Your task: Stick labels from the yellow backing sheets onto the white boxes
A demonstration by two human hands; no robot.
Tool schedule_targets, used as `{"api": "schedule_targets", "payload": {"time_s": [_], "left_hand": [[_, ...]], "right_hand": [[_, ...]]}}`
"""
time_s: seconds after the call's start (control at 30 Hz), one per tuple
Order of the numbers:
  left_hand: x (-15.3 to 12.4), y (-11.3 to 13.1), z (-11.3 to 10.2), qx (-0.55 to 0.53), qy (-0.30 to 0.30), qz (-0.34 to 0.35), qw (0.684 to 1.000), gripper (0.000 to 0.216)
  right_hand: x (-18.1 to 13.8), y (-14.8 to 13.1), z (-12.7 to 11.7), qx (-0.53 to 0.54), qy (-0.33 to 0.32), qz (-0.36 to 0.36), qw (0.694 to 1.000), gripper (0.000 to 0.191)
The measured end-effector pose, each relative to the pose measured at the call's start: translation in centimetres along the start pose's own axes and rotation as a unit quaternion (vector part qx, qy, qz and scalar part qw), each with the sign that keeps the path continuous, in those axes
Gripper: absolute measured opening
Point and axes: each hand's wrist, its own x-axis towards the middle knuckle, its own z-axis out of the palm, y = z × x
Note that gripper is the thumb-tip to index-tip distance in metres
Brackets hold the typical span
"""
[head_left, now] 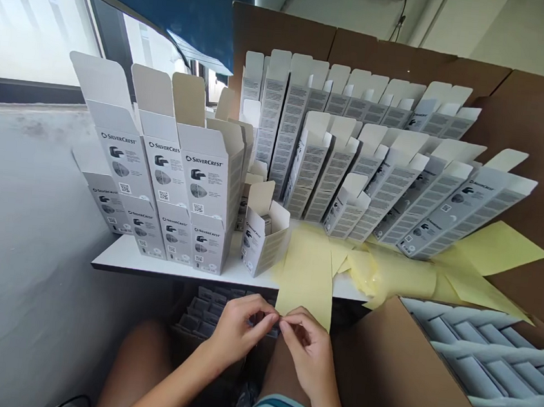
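Far left of a pale yellow paper sheet (307, 278) draped over the counter's edge, tall white-and-grey printed cardboard cartons (169, 186) marked "SilverCrest" stand in two tiers, top flaps raised, on the white, dark-edged counter (120, 255). Just left of the sheet, a short white cardboard box (262, 248) stands open, a small grey item inside. In front of the sheet's lower left edge, the left hand (242, 323) pinches thumb against fingertips. Overlapping the sheet's lower end, the right hand (308, 343) pinches likewise, its fingertips meeting the left hand's; anything between them is too small to tell. Behind the sheet and to its right, open-topped grey-and-white cartons (361, 162) stand in rows. Right of the sheet lies a crumpled yellow paper bundle (391, 274); farther right and nearer, a large brown cardboard box (395, 365) holds slim white pieces (467, 376).
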Motion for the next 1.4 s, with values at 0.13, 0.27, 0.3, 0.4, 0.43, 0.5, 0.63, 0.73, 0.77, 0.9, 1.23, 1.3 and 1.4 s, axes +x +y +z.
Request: {"api": "schedule_targets", "payload": {"time_s": [0.13, 0.27, 0.3, 0.4, 0.43, 0.5, 0.63, 0.73, 0.77, 0.9, 1.23, 1.3, 1.4], "left_hand": [[1.2, -1.5, -0.1, 0.022, 0.178, 0.061, 0.982, 0.041], [4.4, -3.5, -0.3, 0.158, 0.246, 0.013, 0.956, 0.095], [5.2, -3.9, -0.4, 0.164, 0.224, -0.011, 0.961, 0.102], [7.0, -4.8, -0.8, 0.129, 0.167, -0.071, 0.975, 0.102], [7.2, -4.9, -0.9, 0.111, 0.156, -0.075, 0.979, 0.099], [6.9, -4.6, -1.1, 0.079, 0.142, -0.059, 0.985, 0.091], [4.7, -1.4, -1.5, 0.032, 0.108, -0.002, 0.994, 0.068], [3.0, 2.2, -2.1, 0.05, 0.06, 0.038, 0.996, 0.043], [2.7, 3.2, -2.4, 0.053, 0.046, 0.041, 0.997, 0.036], [1.8, 5.1, -3.6, 0.021, -0.024, 0.025, 0.999, 0.066], [-0.2, 5.2, -4.8, -0.017, -0.015, -0.029, 0.999, 0.065], [-0.3, 5.2, -4.7, -0.03, -0.011, -0.038, 0.999, 0.065], [-0.1, 5.2, -4.5, -0.035, -0.007, -0.034, 0.999, 0.066]], "right_hand": [[0.2, 0.6, -1.1, 0.124, -0.003, 0.014, 0.992, 0.023], [0.4, 1.2, -1.4, 0.171, 0.023, 0.005, 0.985, 0.018], [0.5, 1.3, -1.3, 0.171, 0.027, 0.005, 0.985, 0.016], [0.6, 1.6, -1.0, 0.17, 0.039, 0.006, 0.985, 0.015], [0.7, 1.6, -0.9, 0.168, 0.048, 0.003, 0.985, 0.016], [0.7, 1.7, -0.9, 0.163, 0.07, -0.01, 0.984, 0.013], [0.2, 0.6, -1.0, 0.177, 0.072, -0.066, 0.979, 0.013], [-0.5, -0.9, -0.6, 0.217, 0.029, -0.084, 0.972, 0.019], [-0.8, -1.4, -0.4, 0.232, 0.023, -0.078, 0.969, 0.02], [-1.2, -2.7, 0.3, 0.268, 0.045, -0.031, 0.962, 0.018], [-1.9, -5.6, 0.5, 0.152, 0.155, -0.094, 0.972, 0.005], [-2.0, -6.5, 0.2, 0.029, 0.185, -0.18, 0.966, 0.014], [-1.7, -7.6, -0.1, -0.137, 0.172, -0.289, 0.932, 0.032]]}}
